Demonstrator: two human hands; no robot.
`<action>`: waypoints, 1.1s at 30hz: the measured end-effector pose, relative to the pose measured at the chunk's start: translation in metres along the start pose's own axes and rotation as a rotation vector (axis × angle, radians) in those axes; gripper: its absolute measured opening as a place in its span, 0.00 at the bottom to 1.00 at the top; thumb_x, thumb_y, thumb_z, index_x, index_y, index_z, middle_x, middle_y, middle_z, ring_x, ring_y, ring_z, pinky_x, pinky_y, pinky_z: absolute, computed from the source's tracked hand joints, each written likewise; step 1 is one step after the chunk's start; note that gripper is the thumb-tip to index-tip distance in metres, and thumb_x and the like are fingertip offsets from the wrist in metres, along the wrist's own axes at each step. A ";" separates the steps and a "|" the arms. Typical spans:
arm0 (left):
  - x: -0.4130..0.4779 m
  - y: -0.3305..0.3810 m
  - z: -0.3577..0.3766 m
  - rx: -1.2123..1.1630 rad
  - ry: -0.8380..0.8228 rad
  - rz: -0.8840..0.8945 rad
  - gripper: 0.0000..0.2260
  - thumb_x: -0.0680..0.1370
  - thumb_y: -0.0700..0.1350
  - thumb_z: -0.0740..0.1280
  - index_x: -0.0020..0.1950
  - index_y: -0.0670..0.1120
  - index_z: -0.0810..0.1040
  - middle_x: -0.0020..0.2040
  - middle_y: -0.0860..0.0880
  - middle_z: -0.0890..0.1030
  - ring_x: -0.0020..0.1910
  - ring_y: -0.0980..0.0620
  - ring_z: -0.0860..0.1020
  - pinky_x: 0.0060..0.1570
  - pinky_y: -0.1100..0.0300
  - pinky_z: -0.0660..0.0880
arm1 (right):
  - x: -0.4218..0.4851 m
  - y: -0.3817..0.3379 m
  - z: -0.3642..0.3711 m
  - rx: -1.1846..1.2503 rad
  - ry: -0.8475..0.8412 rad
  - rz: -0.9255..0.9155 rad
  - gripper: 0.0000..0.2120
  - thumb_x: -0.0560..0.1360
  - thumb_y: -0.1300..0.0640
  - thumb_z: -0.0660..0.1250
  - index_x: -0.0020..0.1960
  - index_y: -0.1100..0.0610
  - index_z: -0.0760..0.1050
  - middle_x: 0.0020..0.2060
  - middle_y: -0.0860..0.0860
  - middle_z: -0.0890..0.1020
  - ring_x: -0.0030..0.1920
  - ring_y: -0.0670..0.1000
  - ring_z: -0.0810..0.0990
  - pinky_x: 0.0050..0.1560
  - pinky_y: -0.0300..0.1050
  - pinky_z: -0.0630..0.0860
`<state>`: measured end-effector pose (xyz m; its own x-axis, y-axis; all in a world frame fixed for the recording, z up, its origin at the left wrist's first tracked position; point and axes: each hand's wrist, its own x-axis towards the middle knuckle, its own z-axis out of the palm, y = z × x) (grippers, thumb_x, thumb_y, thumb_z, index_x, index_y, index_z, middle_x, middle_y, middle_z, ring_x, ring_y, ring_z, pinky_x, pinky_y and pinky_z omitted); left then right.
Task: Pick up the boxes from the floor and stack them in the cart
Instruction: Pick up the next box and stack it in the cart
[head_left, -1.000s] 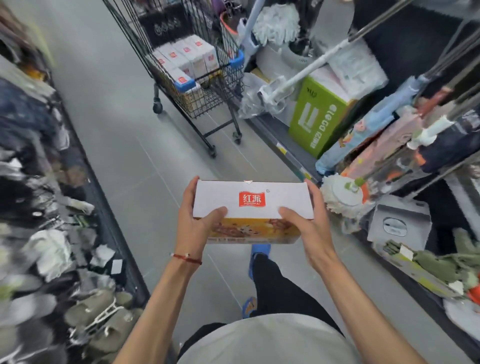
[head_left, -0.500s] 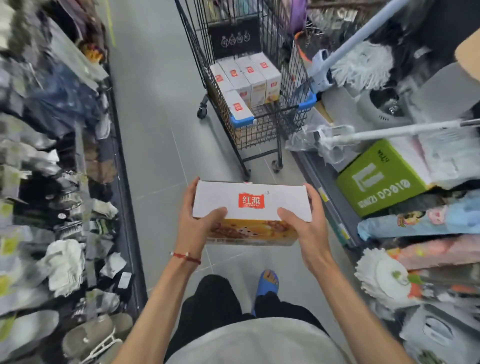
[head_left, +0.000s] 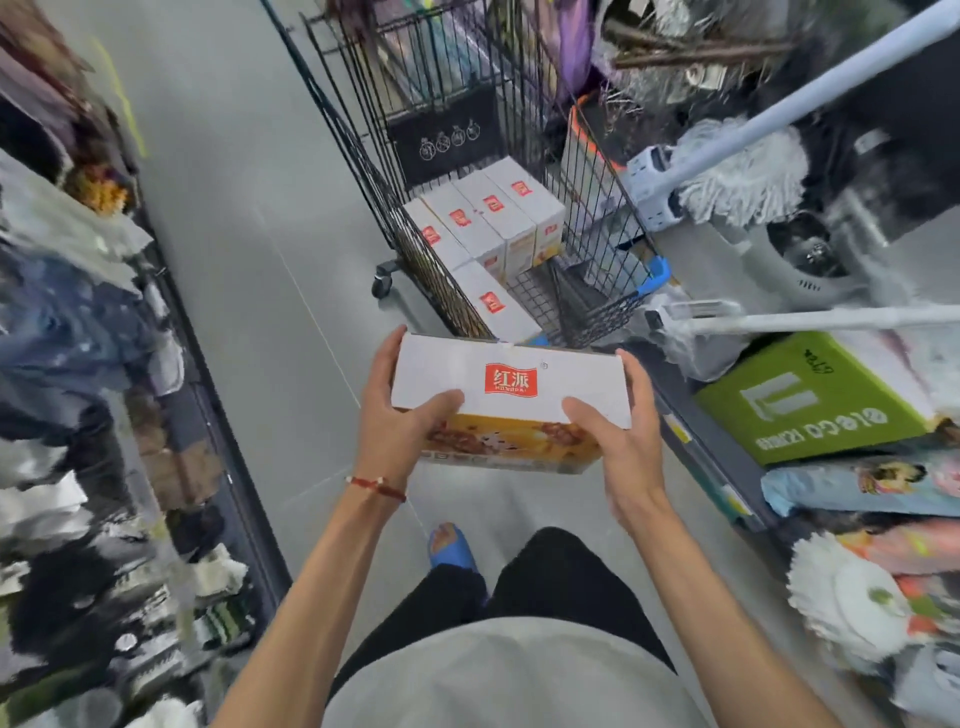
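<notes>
Head view: the white box (head_left: 511, 382) with the red logo sits level between both hands, raised above the grey floor (head_left: 249, 270) at chest height. Compared with half a second ago, the cart (head_left: 467, 156) has drawn much nearer and now fills the top centre, its near end just beyond the box's far edge; the grip on the box is unchanged. The left hand (head_left: 397, 415) clasps the left end with the thumb lying on top, and the right hand (head_left: 621, 441) clasps the right end the same way, fingers wrapped under. A red cord bracelet (head_left: 376, 486) circles the left wrist.

Inside the black wire cart lie five matching boxes (head_left: 483, 228): four side by side in a row and one nearer, against the left wall, with bare wire mesh beside it.

The held box is smooth rectangular cardboard, white on top, with a printed orange food picture on its near side. To the right, a green carton (head_left: 810, 400) rests on a low shelf among stringy white mop heads (head_left: 748, 176) and pale poles.
</notes>
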<state>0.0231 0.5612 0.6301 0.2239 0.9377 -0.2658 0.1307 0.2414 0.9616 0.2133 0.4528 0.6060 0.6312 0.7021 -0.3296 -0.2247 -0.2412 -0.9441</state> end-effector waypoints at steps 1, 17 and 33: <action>0.018 0.007 -0.004 0.002 -0.027 0.000 0.36 0.70 0.43 0.76 0.74 0.57 0.66 0.65 0.52 0.76 0.58 0.51 0.80 0.42 0.66 0.80 | 0.009 -0.003 0.011 0.014 0.018 0.003 0.39 0.74 0.61 0.77 0.79 0.47 0.63 0.69 0.46 0.75 0.66 0.44 0.76 0.58 0.42 0.78; 0.260 0.068 0.052 0.185 -0.283 0.023 0.35 0.67 0.47 0.76 0.71 0.63 0.69 0.69 0.55 0.74 0.62 0.48 0.79 0.55 0.50 0.81 | 0.182 -0.041 0.067 0.176 0.271 0.052 0.37 0.74 0.63 0.77 0.76 0.43 0.65 0.64 0.43 0.78 0.57 0.35 0.80 0.48 0.35 0.80; 0.419 0.048 0.125 0.265 -0.712 -0.154 0.40 0.67 0.43 0.78 0.74 0.61 0.65 0.71 0.53 0.72 0.68 0.50 0.74 0.58 0.47 0.80 | 0.281 -0.037 0.084 0.220 0.536 0.203 0.41 0.72 0.65 0.78 0.77 0.46 0.63 0.66 0.48 0.77 0.65 0.49 0.78 0.58 0.51 0.83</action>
<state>0.2443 0.9349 0.5567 0.7394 0.4902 -0.4615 0.4174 0.2040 0.8855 0.3364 0.7151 0.5489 0.8324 0.2086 -0.5135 -0.4915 -0.1502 -0.8578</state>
